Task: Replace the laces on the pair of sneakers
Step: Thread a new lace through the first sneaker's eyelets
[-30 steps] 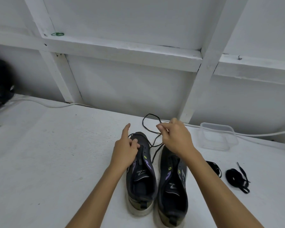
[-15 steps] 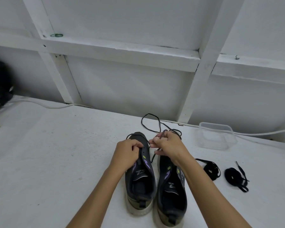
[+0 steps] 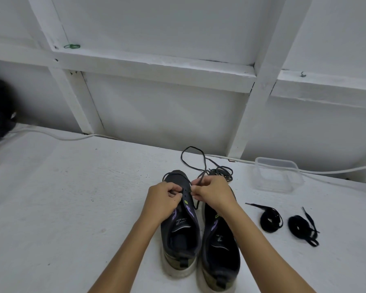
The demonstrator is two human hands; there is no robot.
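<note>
Right hand [image 3: 215, 192] lowered, pinching lace [image 3: 201, 178]; white tabletop [image 3: 72, 197], panelled wall.

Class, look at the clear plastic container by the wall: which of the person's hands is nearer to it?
Right. The right hand sits above the right dark sneaker, just left of the clear plastic container; the left hand lies farther left, over the left dark sneaker.

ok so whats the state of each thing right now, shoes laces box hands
left shoe: upright, lace partly out
right shoe: upright, unlaced as far as visible
old lace: loose, trailing past the toes
new laces: two coiled bundles, untouched
plastic box: open, looks empty
left hand: gripping the left shoe
right hand: pinching the old lace
</note>
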